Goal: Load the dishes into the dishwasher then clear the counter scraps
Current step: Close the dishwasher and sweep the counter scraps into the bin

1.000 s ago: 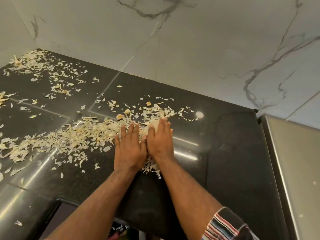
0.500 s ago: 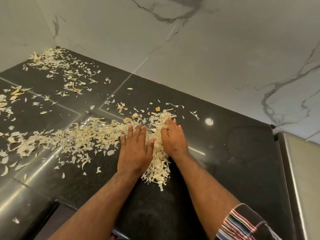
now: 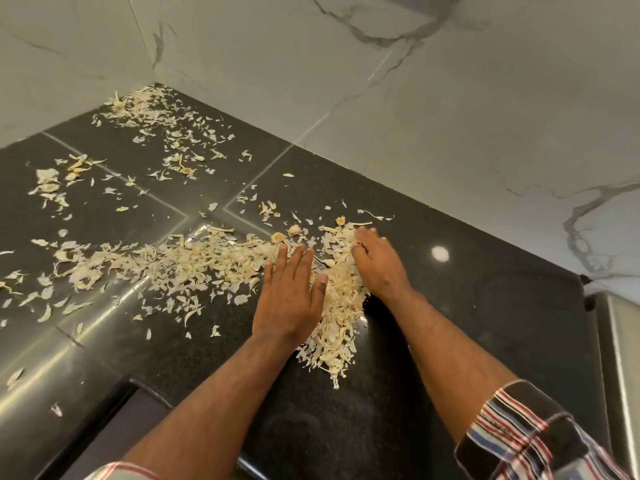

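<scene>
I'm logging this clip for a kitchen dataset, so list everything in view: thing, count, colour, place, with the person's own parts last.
heaped scraps: one pile, pale cream, between the two hands on the near counter.
scattered scraps: too many to count, pale cream, strewn left of the hands and back to the far corner.
counter: one, glossy black with thin seams, filling the lower frame.
wall: marble-look panels, light grey with dark veins, behind the counter.
steel surface: one, silver, at the right edge; what it belongs to is unclear.
sleeve: one, striped red, white and dark, lower right.
left hand: flat, palm down, pressing against the pile's left side.
right hand: fingers curled into the pile's far right side.
</scene>
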Demonstrator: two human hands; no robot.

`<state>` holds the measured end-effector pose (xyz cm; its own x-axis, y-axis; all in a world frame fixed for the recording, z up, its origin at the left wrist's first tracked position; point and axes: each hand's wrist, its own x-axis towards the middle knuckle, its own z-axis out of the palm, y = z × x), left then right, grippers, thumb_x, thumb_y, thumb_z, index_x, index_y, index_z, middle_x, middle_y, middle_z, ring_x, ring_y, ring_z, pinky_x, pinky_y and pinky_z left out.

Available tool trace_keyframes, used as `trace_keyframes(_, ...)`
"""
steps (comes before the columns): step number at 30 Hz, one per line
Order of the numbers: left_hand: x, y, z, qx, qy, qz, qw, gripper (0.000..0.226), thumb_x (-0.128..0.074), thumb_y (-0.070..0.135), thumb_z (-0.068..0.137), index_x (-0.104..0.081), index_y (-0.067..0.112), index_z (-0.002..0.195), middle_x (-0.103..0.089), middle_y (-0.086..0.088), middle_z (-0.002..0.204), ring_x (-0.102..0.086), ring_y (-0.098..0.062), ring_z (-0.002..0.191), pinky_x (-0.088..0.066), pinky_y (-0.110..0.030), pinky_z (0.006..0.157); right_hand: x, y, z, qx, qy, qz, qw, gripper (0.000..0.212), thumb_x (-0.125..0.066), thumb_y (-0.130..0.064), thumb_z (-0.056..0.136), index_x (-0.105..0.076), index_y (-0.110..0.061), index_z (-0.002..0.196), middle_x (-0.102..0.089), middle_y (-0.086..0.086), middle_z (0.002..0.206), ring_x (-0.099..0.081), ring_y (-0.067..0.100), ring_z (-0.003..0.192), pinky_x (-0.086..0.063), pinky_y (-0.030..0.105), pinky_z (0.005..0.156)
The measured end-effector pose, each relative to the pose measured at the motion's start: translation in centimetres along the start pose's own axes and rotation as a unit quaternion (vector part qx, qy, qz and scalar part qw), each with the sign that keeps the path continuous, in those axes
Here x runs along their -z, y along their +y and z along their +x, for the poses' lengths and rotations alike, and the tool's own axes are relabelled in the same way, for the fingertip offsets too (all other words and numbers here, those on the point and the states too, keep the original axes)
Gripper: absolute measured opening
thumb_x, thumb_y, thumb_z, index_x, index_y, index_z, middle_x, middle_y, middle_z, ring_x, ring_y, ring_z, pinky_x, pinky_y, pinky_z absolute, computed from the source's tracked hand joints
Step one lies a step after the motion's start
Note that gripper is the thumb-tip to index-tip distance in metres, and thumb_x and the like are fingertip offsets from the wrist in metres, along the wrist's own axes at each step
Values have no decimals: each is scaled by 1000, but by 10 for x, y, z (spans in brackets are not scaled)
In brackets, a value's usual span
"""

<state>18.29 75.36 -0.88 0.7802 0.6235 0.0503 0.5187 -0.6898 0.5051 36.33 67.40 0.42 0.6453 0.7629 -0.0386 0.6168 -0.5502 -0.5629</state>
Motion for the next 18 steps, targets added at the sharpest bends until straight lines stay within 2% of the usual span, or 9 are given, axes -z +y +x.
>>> trace_keyframes(3,0,-1,-1,-4,14,-11,1000,63,-16,56,103,-12,26,160,-5,9,167,15,-12,152,8,-38,123,9,-1,1,3,34,84,996,46,-40,-30,104,-51,-14,145,-52,5,149,-46,14,135,-35,34,114)
trace_keyframes(4,0,-2,-2,-5,17,-16,1000,63,-16,55,103,-12,27,159,-6,10,166,14,-12,153,9,-37,123,15,5,8,-14,61,77,995,43,-42,-28,105,-52,-15,144,-51,6,149,-45,14,134,-35,33,113)
trace_keyframes(6,-1,-4,-2,-4,23,-28,999,62,-16,56,104,-12,29,159,-7,11,166,14,-10,153,8,-37,124,28,17,28,-62,71,32,995,47,-42,-31,106,-44,-16,150,-36,7,160,-28,19,149,-24,40,122)
trace_keyframes(8,0,-6,-2,-4,24,-38,999,61,-16,56,104,-12,30,159,-8,11,166,13,-9,153,6,-38,125,32,21,43,-94,30,-8,995,55,-39,-35,106,-32,-14,156,-23,7,166,-14,22,154,-10,46,126)
trace_keyframes(11,4,-7,-3,-6,22,-39,999,60,-20,53,105,-14,28,159,-11,10,166,10,-9,153,4,-39,126,13,2,41,-43,-15,-26,999,55,-35,-34,106,-29,-12,157,-24,9,165,-15,22,154,-7,44,126)
trace_keyframes(15,15,-14,-8,1,25,-27,999,61,-21,52,104,-17,25,159,-13,6,167,7,-10,153,6,-37,125,-9,-31,8,49,-81,20,995,53,-30,-33,108,-28,-14,158,-25,4,165,-18,14,152,-10,34,123)
trace_keyframes(16,18,-17,-10,3,28,-24,999,62,-20,53,104,-18,25,159,-14,6,166,7,-10,153,6,-37,125,-9,-33,0,53,-82,40,994,52,-32,-32,107,-31,-15,157,-28,1,163,-21,12,151,-13,31,121)
trace_keyframes(18,26,-24,-13,5,31,-12,999,63,-19,55,103,-17,25,159,-13,6,166,6,-11,153,6,-38,125,-2,-30,-13,29,-27,64,997,53,-33,-35,105,-37,-16,155,-34,1,161,-27,13,149,-19,31,119)
